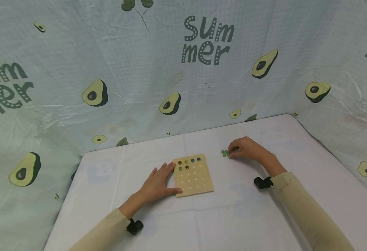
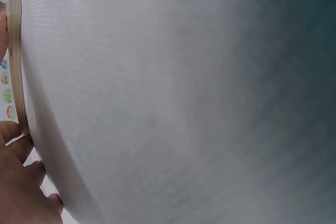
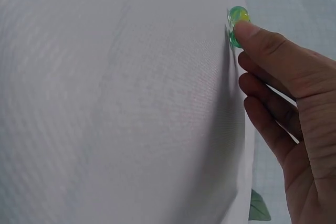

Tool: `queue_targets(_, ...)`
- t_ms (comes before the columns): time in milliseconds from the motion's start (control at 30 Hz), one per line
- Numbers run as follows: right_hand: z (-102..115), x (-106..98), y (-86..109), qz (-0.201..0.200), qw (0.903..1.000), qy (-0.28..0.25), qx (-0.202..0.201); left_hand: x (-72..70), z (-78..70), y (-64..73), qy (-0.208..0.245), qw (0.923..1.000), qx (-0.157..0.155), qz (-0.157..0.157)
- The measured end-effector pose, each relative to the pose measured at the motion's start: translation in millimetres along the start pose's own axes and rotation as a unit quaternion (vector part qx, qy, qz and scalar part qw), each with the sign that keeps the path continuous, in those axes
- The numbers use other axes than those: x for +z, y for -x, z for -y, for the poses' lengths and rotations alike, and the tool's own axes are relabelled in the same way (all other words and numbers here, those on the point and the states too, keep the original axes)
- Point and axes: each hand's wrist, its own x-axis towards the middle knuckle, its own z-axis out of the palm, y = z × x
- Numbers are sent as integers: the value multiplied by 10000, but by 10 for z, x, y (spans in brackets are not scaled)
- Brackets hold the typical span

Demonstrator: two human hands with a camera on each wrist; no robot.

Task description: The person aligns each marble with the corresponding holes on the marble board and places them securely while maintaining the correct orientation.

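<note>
A square wooden board [image 1: 194, 176] with rows of small hollows lies flat on the table. Several glass marbles sit in its far rows: amber, yellow-green and blue along the far edge, then a green marble [image 1: 180, 168] and an amber marble [image 1: 187, 167] behind it. My left hand [image 1: 156, 184] rests along the board's left edge, fingers at the far corner and thumb at the near one. To the right of the board, my right hand [image 1: 247, 150] pinches at a green marble [image 3: 234, 38] in a small loose cluster. The thumb hides part of that marble, and the forefinger's tip is hidden.
A white cloth [image 1: 158, 223] covers the table. Beyond its far edge hangs a pale curtain [image 1: 133, 69] printed with avocados and lettering, which continues on both sides. A small black camera [image 1: 263, 183] is worn at the right wrist, another [image 1: 134, 227] at the left.
</note>
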Motion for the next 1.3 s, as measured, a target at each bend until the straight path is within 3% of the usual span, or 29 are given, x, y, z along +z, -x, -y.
queue_targets(700, -33, 36, -8, -31, 9998, 162, -53, -5, 0, -4, 29, 10000, -4, -7)
queue_targets(1300, 101, -16, -21, -240, 9985, 117, -479, -5, -2, -10, 4, 10000, 5, 9)
